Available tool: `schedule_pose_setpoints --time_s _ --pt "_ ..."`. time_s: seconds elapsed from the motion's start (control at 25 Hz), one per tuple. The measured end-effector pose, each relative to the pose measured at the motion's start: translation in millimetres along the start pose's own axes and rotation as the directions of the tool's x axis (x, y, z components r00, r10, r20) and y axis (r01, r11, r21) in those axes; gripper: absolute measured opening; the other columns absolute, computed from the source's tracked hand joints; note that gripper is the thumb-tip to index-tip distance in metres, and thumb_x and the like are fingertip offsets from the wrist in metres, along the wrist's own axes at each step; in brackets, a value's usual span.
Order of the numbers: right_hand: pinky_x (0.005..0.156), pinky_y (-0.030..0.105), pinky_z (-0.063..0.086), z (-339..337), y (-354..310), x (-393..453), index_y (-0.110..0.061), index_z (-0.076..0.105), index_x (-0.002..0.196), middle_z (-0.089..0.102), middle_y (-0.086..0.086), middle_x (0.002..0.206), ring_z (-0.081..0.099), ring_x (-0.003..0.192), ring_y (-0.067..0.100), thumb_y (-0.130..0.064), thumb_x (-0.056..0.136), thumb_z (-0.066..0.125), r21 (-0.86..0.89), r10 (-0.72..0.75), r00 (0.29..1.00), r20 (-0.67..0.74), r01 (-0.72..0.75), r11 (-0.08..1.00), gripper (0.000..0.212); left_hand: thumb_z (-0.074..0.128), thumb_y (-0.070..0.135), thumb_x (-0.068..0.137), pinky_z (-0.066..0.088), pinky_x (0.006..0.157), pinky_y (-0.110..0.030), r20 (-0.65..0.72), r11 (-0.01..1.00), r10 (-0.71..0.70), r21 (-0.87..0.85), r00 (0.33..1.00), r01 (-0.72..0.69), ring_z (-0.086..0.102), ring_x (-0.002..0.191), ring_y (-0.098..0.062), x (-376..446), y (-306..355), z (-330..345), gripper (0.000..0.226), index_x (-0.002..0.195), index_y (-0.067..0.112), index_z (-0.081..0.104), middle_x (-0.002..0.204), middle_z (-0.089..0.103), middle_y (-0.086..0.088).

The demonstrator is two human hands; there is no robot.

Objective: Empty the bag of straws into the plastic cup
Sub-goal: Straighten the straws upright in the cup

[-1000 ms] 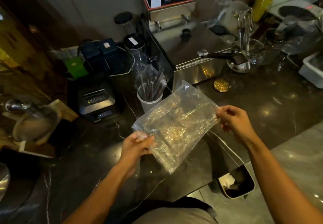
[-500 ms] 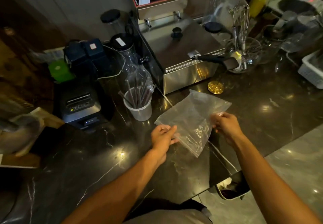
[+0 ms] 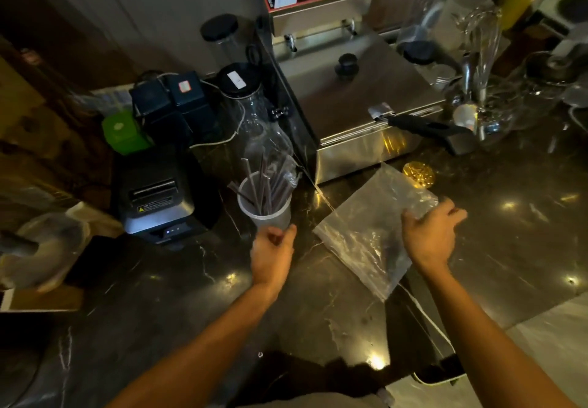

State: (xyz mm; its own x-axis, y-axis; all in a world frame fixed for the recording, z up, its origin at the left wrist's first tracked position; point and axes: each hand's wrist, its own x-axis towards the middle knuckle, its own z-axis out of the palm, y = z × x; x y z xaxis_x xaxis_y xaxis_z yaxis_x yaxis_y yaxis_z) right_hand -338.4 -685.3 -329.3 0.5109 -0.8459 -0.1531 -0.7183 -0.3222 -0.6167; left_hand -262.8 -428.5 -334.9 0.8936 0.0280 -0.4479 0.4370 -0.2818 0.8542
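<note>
1. Dark marbled countertop [image 3: 318, 312] fills your view, lit dimly, with a steel fryer [image 3: 359, 99] at the far side and a black label printer [image 3: 156, 197] to the far left.
2. Your plastic cup [image 3: 265, 209] stands upright between the printer and the fryer, holding a bunch of dark straws [image 3: 267, 181] that lean out past its rim.
3. Your left hand [image 3: 272, 255] sits just near of the cup with fingers loosely curled; whether it touches the cup cannot be told, and it grips nothing visible.
4. Your clear plastic bag [image 3: 366, 229] lies flat on the counter, right of the cup, looking empty.
5. Your right hand [image 3: 429, 236] rests on the bag's right edge, fingers partly spread and pressing it rather than pinching.
6. Just far of the bag lies a small gold disc [image 3: 418, 174].
</note>
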Motion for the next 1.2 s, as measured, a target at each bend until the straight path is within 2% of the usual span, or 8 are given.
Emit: schedule_pose_setpoints --time_s 0.08,0.16,0.28,0.36,0.6,0.8,0.96,1.2 --pt "0.086 0.043 0.057 13.0 -25.9 -12.8 -0.011 0.057 0.135 0.061 0.014 0.130 0.067 0.104 0.028 -0.028 0.099 0.068 0.136 -0.233 0.958 0.165 0.212 0.968 0.041 0.079 0.025 0.087 0.057 0.074 -0.032 -0.133 0.990 0.071 -0.113 0.989 -0.086 0.067 0.084 -0.019 4.7 5.1 -12.5 0.029 0.099 0.021 0.053 0.094 0.064 -0.004" --pt "0.077 0.029 0.058 26.6 -55.6 -25.1 -0.017 0.064 0.128 0.069 0.004 0.105 0.067 0.088 0.013 -0.027 0.100 0.066 0.258 -0.389 0.832 0.395 0.305 0.916 0.030 0.080 0.022 0.086 0.051 0.076 -0.023 -0.189 0.976 0.126 -0.154 0.974 -0.157 0.061 0.089 -0.013 7.8 12.8 -20.8 0.044 0.114 0.016 0.046 0.104 0.058 -0.006" --pt "0.072 0.018 0.055 46.3 -98.0 -40.4 -0.022 0.059 0.136 0.069 0.001 0.092 0.066 0.080 0.007 -0.030 0.095 0.075 0.389 -0.503 0.648 0.572 0.326 0.862 0.045 0.072 0.031 0.093 0.051 0.076 -0.023 -0.204 0.977 0.141 -0.127 0.969 -0.169 0.062 0.091 -0.015 17.7 21.7 -34.9 0.057 0.139 0.018 0.040 0.107 0.059 -0.009" --pt "0.075 0.020 0.056 59.9 -116.9 -49.0 -0.024 0.061 0.134 0.072 0.000 0.094 0.067 0.081 0.004 -0.035 0.093 0.076 0.416 -0.550 0.595 0.586 0.362 0.834 0.045 0.067 0.033 0.097 0.055 0.078 -0.030 -0.135 0.988 0.130 -0.064 0.982 -0.139 0.067 0.088 -0.017 28.2 27.0 -47.3 0.057 0.147 0.026 0.041 0.097 0.065 -0.007" --pt "0.098 0.037 0.059 77.3 -136.6 -69.8 -0.023 0.066 0.130 0.075 -0.008 0.117 0.070 0.110 0.007 -0.033 0.100 0.067 0.389 -0.599 0.641 0.481 0.456 0.800 0.031 0.069 0.017 0.095 0.061 0.079 -0.037 -0.036 0.981 0.177 0.091 0.983 -0.174 0.072 0.078 -0.019 24.7 35.5 -70.6 0.029 0.120 0.024 0.056 0.076 0.067 -0.003" --pt "0.095 0.024 0.056 70.1 -132.0 -89.3 -0.021 0.065 0.132 0.074 -0.013 0.117 0.069 0.111 -0.004 -0.026 0.101 0.067 0.393 -0.628 0.552 0.549 0.492 0.777 0.032 0.072 0.020 0.093 0.062 0.081 -0.044 -0.012 0.991 0.103 0.091 0.995 -0.102 0.072 0.079 -0.021 -1.3 17.1 -93.6 0.031 0.116 0.022 0.051 0.080 0.067 -0.007" --pt "0.065 0.006 0.052 65.2 -131.2 -103.9 -0.028 0.062 0.125 0.073 -0.014 0.109 0.071 0.098 0.002 -0.024 0.101 0.067 0.375 -0.578 0.502 0.644 0.452 0.810 0.025 0.075 0.031 0.090 0.059 0.070 -0.036 -0.034 0.984 0.121 0.137 0.992 -0.115 0.070 0.071 -0.015 -20.9 1.7 -112.8 0.030 0.115 0.020 0.062 0.072 0.068 -0.002" --pt "0.096 0.032 0.060 68.8 -145.4 -110.6 -0.024 0.060 0.139 0.076 -0.010 0.121 0.073 0.110 0.004 -0.034 0.085 0.084 0.403 -0.583 0.528 0.617 0.425 0.811 0.060 0.078 0.026 0.090 0.054 0.079 -0.021 0.040 0.941 0.265 0.207 0.963 -0.267 0.063 0.062 -0.006 -9.7 14.0 -138.4 0.058 0.142 0.012 0.058 0.064 0.062 0.002"
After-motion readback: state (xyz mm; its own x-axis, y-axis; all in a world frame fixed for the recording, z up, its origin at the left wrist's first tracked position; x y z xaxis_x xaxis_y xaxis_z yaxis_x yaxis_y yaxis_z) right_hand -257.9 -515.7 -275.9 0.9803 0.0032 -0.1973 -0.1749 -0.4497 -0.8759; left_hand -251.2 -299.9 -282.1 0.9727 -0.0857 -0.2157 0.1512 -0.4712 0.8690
